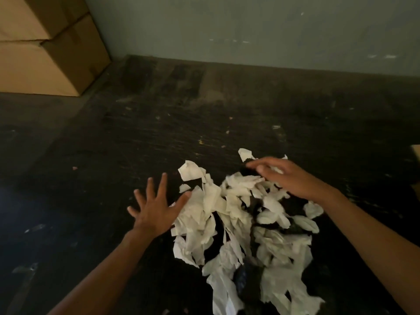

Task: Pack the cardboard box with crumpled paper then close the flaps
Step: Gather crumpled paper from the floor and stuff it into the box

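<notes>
Head view: two hands, left hand (154, 212) and right hand (286, 176), fingers spread, flank one paper pile (245, 223).

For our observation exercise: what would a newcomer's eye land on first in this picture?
First, the pile of torn white paper on the dark floor, low and right of centre. Next, the left hand and right hand spread open at its edges. Last, stacked cardboard boxes at far left.
</notes>
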`<state>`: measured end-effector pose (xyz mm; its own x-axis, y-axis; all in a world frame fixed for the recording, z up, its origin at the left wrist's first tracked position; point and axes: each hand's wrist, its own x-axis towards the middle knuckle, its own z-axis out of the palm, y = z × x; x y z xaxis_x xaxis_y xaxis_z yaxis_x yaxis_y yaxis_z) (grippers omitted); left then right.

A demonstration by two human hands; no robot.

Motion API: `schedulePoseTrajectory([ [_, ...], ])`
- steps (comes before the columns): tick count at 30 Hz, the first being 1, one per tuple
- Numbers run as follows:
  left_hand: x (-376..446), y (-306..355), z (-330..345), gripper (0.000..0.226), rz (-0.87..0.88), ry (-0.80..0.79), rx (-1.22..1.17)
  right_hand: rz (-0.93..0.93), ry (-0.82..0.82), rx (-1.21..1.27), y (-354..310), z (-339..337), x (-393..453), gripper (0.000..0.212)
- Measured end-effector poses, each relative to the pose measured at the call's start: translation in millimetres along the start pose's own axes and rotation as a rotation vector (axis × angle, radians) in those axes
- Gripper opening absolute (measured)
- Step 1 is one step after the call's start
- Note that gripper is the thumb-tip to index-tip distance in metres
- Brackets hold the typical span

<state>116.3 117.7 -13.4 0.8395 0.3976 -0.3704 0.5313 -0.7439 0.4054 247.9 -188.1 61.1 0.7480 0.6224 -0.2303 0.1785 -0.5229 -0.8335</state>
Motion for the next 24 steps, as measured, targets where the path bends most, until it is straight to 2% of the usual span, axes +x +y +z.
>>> schedulePoseTrajectory([
  [3, -7.0, -24.9, -4.9, 0.126, 0.091, -0.101, -0.034, 0.114, 0.223, -0.093, 31.6, -20.5, -44.4, 0.055],
  [6, -13.8, -43.0, -5.3, 0.146, 0.324, -0.235, 0.137, 0.301, 0.32, -0.119, 74.1, -9.2, -93.0, 0.093],
  [8, -18.0, -49.1, -1.6, 0.156, 0.418, -0.295, 0.248, 0.358, 0.282, -0.102, 96.0, 18.4, -115.9, 0.119],
  [10, -19.7, -44.5, 6.3, 0.16, 0.489, -0.29, 0.318, 0.317, 0.197, -0.231, 108.0, 47.2, -119.7, 0.135],
  [14, -11.2, -7.9, 21.7, 0.158, 0.627, -0.251, 0.389, 0.153, 0.09, -0.506, 98.9, 73.0, -85.2, 0.144],
  [19, 3.2, 36.3, 31.9, 0.154, 0.781, -0.265, 0.461, -0.023, -0.084, -0.719, 76.6, 69.0, -34.5, 0.141],
  [22, 13.0, 47.6, 45.2, 0.151, 0.846, -0.269, 0.542, -0.075, -0.239, -0.742, 71.2, 74.4, -15.1, 0.136],
  [24, 18.8, 47.0, 54.5, 0.146, 0.832, -0.225, 0.521, -0.063, -0.245, -0.731, 75.1, 81.0, -6.3, 0.137],
])
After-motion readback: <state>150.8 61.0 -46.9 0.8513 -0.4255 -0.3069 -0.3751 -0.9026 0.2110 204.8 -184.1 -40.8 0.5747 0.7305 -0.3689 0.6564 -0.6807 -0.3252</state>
